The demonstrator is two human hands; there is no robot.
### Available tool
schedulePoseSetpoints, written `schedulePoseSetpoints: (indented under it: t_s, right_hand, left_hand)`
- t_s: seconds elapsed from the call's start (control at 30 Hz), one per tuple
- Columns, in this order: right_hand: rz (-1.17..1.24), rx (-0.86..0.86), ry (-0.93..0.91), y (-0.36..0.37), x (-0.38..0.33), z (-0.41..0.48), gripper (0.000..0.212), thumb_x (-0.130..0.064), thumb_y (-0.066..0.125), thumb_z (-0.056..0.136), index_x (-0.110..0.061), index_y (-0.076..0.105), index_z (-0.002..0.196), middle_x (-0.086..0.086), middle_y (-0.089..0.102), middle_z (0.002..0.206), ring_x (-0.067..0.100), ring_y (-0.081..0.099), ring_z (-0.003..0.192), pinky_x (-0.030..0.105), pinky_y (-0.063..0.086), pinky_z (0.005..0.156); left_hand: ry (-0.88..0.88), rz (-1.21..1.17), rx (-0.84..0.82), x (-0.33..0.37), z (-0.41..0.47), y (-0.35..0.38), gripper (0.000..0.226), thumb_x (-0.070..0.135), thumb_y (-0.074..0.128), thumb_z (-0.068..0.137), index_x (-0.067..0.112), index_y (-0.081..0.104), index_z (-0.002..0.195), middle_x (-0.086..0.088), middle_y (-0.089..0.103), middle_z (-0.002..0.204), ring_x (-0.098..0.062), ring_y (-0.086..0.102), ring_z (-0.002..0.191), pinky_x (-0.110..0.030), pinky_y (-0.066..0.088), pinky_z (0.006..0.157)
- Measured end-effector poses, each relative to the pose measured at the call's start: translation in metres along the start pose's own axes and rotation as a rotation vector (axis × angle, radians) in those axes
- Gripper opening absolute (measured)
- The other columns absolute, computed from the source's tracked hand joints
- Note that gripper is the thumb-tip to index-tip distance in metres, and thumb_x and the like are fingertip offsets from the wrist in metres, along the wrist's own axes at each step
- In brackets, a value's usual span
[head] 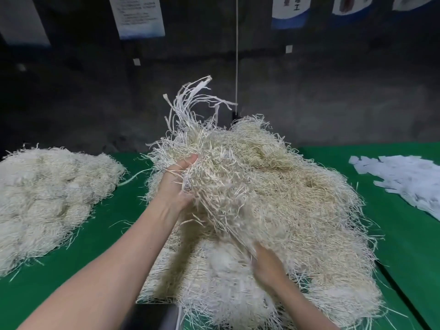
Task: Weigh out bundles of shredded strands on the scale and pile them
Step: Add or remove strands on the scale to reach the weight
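Observation:
A big heap of pale shredded strands (297,186) covers the middle of the green table (107,225). My left hand (176,182) grips a thick bundle of strands (214,167) lifted above the heap, with loose ends sticking up. My right hand (267,263) is lower, blurred, with its fingers buried in the strands near the bundle's lower end. A second, flatter pile of strands (47,196) lies to the left. A dark object, possibly the scale (154,316), shows at the bottom edge under the heap.
A spread of white paper slips (409,182) lies at the right on the table. A dark wall with hanging posters (138,15) stands behind, and a thin white cord (237,55) hangs down.

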State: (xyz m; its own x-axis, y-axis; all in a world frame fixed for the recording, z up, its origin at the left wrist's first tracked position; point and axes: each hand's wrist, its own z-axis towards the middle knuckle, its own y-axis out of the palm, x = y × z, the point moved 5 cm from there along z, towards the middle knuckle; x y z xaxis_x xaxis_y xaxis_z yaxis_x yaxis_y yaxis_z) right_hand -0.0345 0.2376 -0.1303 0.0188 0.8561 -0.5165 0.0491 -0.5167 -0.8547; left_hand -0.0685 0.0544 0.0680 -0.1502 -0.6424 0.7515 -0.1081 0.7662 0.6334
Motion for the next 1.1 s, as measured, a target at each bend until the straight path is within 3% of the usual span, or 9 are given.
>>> schedulePoseSetpoints:
  t_s: [0.1,0.23,0.4,0.57,0.67,0.8,0.87,0.93,1.1]
  right_hand:
    - [-0.169,-0.182,0.095,0.005,0.044,-0.015,0.036,-0.020,0.043,0.096,-0.014,0.039,0.132,0.002,0.053,0.127,0.018,0.055,0.109,0.029,0.046,0.092]
    - [0.307,-0.091,-0.047,-0.068,-0.002,-0.009,0.069,-0.007,0.067,0.075,-0.027,0.035,0.133,-0.013,0.043,0.126,0.005,0.052,0.104,0.018,0.050,0.079]
    - [0.784,0.087,-0.392,-0.143,-0.104,-0.013,0.081,-0.016,0.077,0.070,-0.054,0.029,0.124,-0.022,0.026,0.135,-0.005,0.037,0.108,0.025,0.038,0.088]
    - [0.695,0.205,-0.344,-0.106,-0.137,-0.001,0.050,0.000,0.065,0.074,-0.038,0.047,0.101,-0.020,0.042,0.126,0.004,0.049,0.106,0.030,0.053,0.086]
    - [0.616,0.196,-0.347,-0.084,-0.113,0.002,0.034,-0.007,0.061,0.081,-0.036,0.044,0.078,-0.025,0.044,0.104,-0.006,0.046,0.081,0.013,0.050,0.063]
    - [0.154,0.086,-0.247,-0.037,-0.057,0.002,0.017,-0.021,0.058,0.087,-0.035,0.051,0.093,-0.018,0.052,0.090,-0.001,0.043,0.075,0.030,0.050,0.085]
    - [0.024,0.077,-0.169,-0.027,-0.026,0.003,0.025,-0.019,0.060,0.085,-0.037,0.051,0.098,-0.021,0.046,0.080,-0.002,0.045,0.075,0.031,0.046,0.092]
    - [-0.075,0.079,-0.123,-0.027,-0.009,0.006,0.036,-0.014,0.063,0.080,-0.038,0.053,0.104,-0.023,0.048,0.082,0.004,0.051,0.086,0.034,0.034,0.103]
    - [-0.292,-0.008,0.001,-0.019,0.039,0.004,0.033,-0.022,0.052,0.082,-0.029,0.054,0.115,-0.011,0.062,0.095,0.012,0.056,0.098,0.042,0.030,0.108]
  left_hand:
    - [0.023,0.027,0.012,0.006,0.011,-0.020,0.028,0.006,0.073,0.058,0.003,0.067,0.085,-0.011,0.073,0.077,-0.023,0.069,0.059,-0.030,0.055,0.050]
    - [0.013,0.063,0.081,-0.004,0.021,-0.038,0.072,0.015,0.082,0.055,0.004,0.057,0.121,-0.014,0.059,0.125,-0.029,0.062,0.105,-0.040,0.052,0.088]
    - [-0.084,0.063,-0.028,-0.032,0.018,-0.033,0.045,0.016,0.081,0.061,0.002,0.067,0.102,-0.018,0.066,0.112,-0.027,0.070,0.078,-0.036,0.057,0.064]
    - [-0.109,0.281,-0.085,-0.048,0.009,-0.024,0.007,0.017,0.075,0.068,0.012,0.078,0.073,-0.007,0.072,0.080,-0.018,0.071,0.064,-0.028,0.055,0.051]
    - [-0.031,0.094,0.168,-0.031,0.021,-0.047,0.015,0.006,0.055,0.089,0.007,0.069,0.092,-0.009,0.062,0.098,-0.020,0.061,0.073,-0.029,0.053,0.067]
    - [0.025,0.122,0.271,-0.015,0.028,-0.066,0.015,0.004,0.052,0.090,0.008,0.055,0.075,-0.006,0.064,0.081,-0.017,0.061,0.067,-0.025,0.054,0.055]
    - [0.040,0.138,0.243,-0.008,0.027,-0.065,0.007,0.001,0.060,0.079,0.002,0.061,0.086,-0.015,0.064,0.107,-0.026,0.064,0.091,-0.041,0.056,0.078]
    - [0.031,0.138,0.265,-0.008,0.025,-0.068,0.033,0.000,0.063,0.072,0.005,0.061,0.105,-0.020,0.049,0.135,-0.035,0.051,0.121,-0.055,0.046,0.097]
    - [0.094,0.051,0.290,0.015,0.022,-0.074,0.033,0.004,0.066,0.067,0.008,0.064,0.100,-0.015,0.056,0.125,-0.033,0.059,0.106,-0.052,0.048,0.091]
